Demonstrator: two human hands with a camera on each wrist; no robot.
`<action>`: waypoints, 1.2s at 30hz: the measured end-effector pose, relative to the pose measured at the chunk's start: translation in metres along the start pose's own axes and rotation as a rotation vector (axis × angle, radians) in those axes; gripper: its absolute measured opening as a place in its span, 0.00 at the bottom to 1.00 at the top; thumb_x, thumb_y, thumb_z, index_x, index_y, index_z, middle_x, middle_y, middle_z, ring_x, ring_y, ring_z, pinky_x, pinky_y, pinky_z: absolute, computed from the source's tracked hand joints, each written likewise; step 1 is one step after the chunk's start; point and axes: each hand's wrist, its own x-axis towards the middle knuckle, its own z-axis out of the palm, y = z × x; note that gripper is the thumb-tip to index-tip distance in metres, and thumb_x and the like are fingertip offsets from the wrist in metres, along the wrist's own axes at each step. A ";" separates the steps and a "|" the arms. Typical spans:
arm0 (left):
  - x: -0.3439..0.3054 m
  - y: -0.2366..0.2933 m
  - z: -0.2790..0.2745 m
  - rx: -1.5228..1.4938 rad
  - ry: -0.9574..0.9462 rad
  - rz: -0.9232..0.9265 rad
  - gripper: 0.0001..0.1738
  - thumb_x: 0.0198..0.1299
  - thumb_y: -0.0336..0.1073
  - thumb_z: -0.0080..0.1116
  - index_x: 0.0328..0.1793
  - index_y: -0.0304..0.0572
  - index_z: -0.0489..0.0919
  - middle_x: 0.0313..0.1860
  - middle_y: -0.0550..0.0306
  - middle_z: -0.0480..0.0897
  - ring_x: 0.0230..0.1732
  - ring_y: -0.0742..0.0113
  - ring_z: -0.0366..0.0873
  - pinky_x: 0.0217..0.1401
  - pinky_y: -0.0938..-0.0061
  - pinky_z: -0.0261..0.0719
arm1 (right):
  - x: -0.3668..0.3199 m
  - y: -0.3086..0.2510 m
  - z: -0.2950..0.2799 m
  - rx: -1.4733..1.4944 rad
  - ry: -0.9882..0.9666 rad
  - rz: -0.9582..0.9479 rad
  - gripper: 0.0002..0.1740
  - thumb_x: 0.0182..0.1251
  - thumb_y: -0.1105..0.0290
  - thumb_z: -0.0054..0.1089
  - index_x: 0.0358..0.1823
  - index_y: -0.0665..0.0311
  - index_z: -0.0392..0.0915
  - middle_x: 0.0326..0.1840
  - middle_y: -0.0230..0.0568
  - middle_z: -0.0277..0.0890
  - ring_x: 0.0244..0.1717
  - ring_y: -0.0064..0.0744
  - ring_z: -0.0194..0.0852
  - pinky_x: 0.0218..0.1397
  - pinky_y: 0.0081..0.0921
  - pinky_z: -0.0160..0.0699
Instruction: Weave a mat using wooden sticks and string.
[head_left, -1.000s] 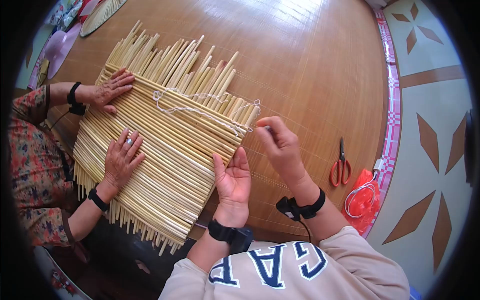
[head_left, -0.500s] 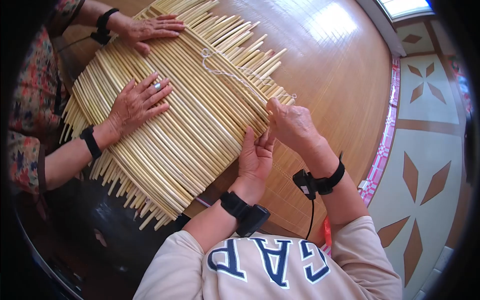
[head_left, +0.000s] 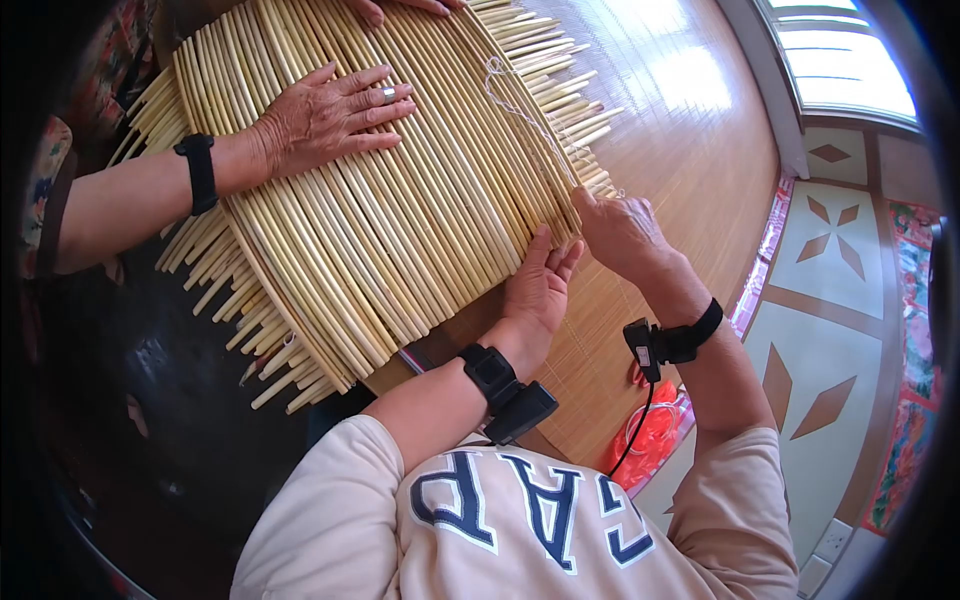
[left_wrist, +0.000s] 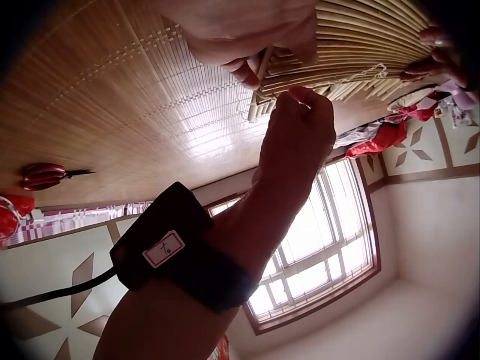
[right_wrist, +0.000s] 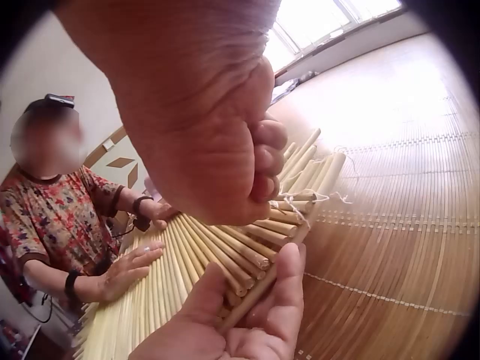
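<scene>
A panel of pale round sticks [head_left: 430,190] lies bound in a row, with loose stick ends beyond its far border. My left hand [head_left: 537,295] grips its near right edge, thumb above and fingers round the side; the right wrist view shows that thumb and fingers on either side of the edge stick. At the corner just above, my right hand [head_left: 628,238] has its fingers curled where a white string [head_left: 515,105] along the border meets them. The grasp itself is mostly hidden by the fist. Another person's hand [head_left: 330,120] rests flat on the sticks.
A woven mat [head_left: 690,130] spreads under the panel and off to the right. Red-handled scissors [left_wrist: 43,176] lie on it, with a red plastic bag [head_left: 645,440] near its edge. A person in a flowered shirt [right_wrist: 56,225] sits across the panel.
The head view has swung, so the panel and hands appear shifted. My right hand has moved from beside the panel in to its corner. My left hand stays at the edge.
</scene>
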 end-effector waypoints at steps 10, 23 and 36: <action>0.001 -0.002 0.000 -0.044 0.046 -0.003 0.15 0.56 0.37 0.62 0.49 0.47 0.74 0.45 0.61 0.79 0.49 0.67 0.75 0.56 0.71 0.73 | 0.001 -0.001 -0.002 0.024 -0.044 -0.102 0.06 0.55 0.72 0.48 0.31 0.68 0.65 0.21 0.50 0.74 0.29 0.50 0.77 0.30 0.42 0.73; 0.002 -0.001 -0.003 -0.001 0.027 -0.009 0.18 0.55 0.38 0.63 0.51 0.49 0.73 0.48 0.64 0.78 0.51 0.71 0.74 0.59 0.75 0.69 | -0.002 -0.001 0.007 -0.022 0.043 -0.210 0.06 0.56 0.72 0.49 0.30 0.67 0.66 0.25 0.46 0.75 0.31 0.44 0.78 0.32 0.37 0.75; 0.000 0.001 -0.001 0.013 0.030 -0.001 0.17 0.56 0.38 0.62 0.50 0.44 0.73 0.46 0.58 0.79 0.50 0.68 0.76 0.59 0.70 0.74 | -0.001 0.015 0.021 0.144 0.053 -0.164 0.07 0.57 0.71 0.47 0.33 0.67 0.63 0.25 0.49 0.74 0.32 0.49 0.77 0.31 0.41 0.73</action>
